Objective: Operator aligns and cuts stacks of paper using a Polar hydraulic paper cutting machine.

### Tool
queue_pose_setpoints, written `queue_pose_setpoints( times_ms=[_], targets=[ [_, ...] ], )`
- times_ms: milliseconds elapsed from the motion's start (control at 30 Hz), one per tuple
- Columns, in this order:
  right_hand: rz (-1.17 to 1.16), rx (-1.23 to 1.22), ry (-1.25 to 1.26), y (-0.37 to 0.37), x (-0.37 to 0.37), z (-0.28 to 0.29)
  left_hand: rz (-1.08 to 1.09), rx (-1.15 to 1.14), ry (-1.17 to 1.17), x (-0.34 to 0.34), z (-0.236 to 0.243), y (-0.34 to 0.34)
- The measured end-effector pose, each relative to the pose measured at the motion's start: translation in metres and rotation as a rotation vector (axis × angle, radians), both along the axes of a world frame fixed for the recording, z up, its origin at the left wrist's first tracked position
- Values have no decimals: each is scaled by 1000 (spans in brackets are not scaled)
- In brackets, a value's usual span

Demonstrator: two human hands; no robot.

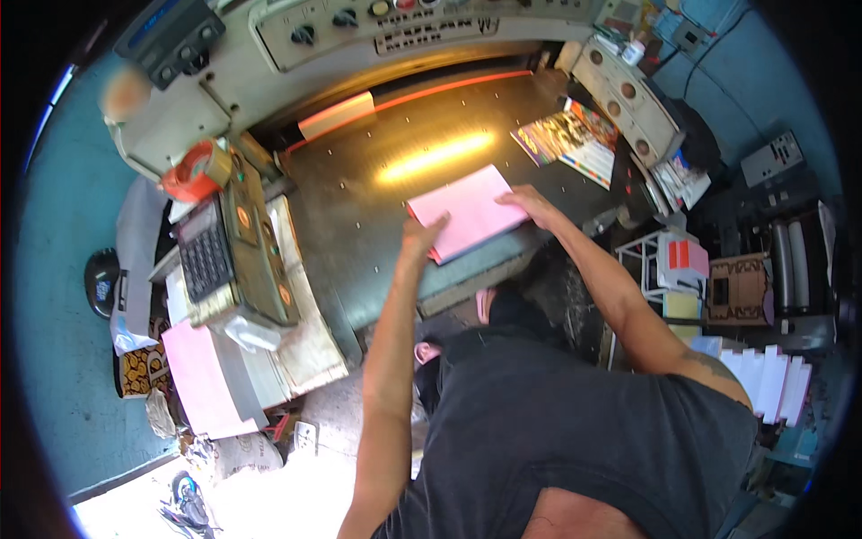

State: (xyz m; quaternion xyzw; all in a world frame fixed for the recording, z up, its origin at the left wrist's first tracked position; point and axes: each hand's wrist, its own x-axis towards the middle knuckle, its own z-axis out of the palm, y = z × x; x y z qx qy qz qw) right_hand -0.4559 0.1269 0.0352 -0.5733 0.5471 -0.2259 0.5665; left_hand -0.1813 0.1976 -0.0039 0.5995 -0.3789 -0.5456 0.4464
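A stack of pink paper (467, 211) lies near the front edge of the dark metal machine table (350, 251), its left side showing red. My left hand (422, 234) grips the stack at its left end, thumb on top. My right hand (525, 202) holds the right end, with fingers on the top corner. Beyond the stack, a strip of yellow light (435, 157) shines on the table. Colourful printed sheets (566, 144) lie to the right behind my right hand.
A control panel (332, 36) and long slot run along the back. At left are a calculator (205, 251), red tape roll (189, 171) and more pink paper (202, 382). A white rack (637, 265) and paper stacks (763, 382) stand at right. My legs are below the table.
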Motion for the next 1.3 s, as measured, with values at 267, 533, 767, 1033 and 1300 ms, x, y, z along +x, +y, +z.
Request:
queue_pose_setpoints(
  times_ms=[267, 533, 767, 1033, 1300],
  targets=[
    [-61, -147, 518, -33, -22, 18, 79, -56, -669, 8, 16, -22],
    [-131, -291, -13, -206, 167, -24, 697, -132, -481, 229, -8, -238],
    [-257, -784, 16, -307, 325, -54, 788, -105, -360, 302, -72, -317],
    [95, -584, 129, -388, 299, -141, 878, 71, -408, 118, -35, -210],
    [-32, -813, 163, -309, 222, -73, -10, 126, -84, 79, -7, -91]
  ],
)
